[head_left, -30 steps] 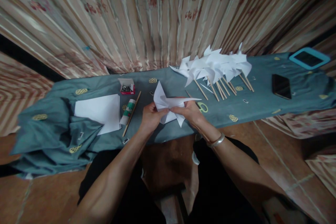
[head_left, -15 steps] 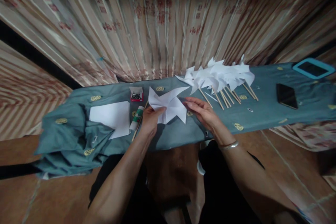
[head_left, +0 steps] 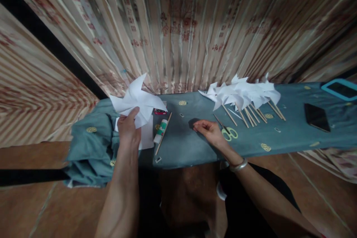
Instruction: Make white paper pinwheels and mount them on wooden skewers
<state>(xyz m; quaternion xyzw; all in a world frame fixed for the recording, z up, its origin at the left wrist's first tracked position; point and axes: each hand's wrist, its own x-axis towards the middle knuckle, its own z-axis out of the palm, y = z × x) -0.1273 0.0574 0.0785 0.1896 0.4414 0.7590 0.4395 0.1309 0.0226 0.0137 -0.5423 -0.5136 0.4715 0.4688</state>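
Note:
A white paper pinwheel [head_left: 142,98] is pinched at its middle by my left hand [head_left: 128,128], raised over the left side of the table. Behind it the red box of small metal pins [head_left: 160,111] and the white paper sheets [head_left: 146,135] are partly covered. My right hand [head_left: 208,130] is closed in a pinch, low over the cloth. Whatever its fingertips may hold is too small to make out. Just right of that hand lie scissors with yellow-green handles [head_left: 230,134]. Left of it are a glue stick [head_left: 160,131] and a wooden stick [head_left: 164,134].
Several finished pinwheels on sticks [head_left: 245,93] lie in a row at the back right. A dark phone [head_left: 317,117] and a blue-framed tablet [head_left: 340,88] rest farther right. Bunched green cloth [head_left: 86,145] covers the table's left end. A patterned curtain [head_left: 178,33] hangs behind.
My left hand has carried the pinwheel left and up, over the paper sheets. My right hand has come away from the pinwheel and its fingers have closed. The scissors now show; the view has shifted.

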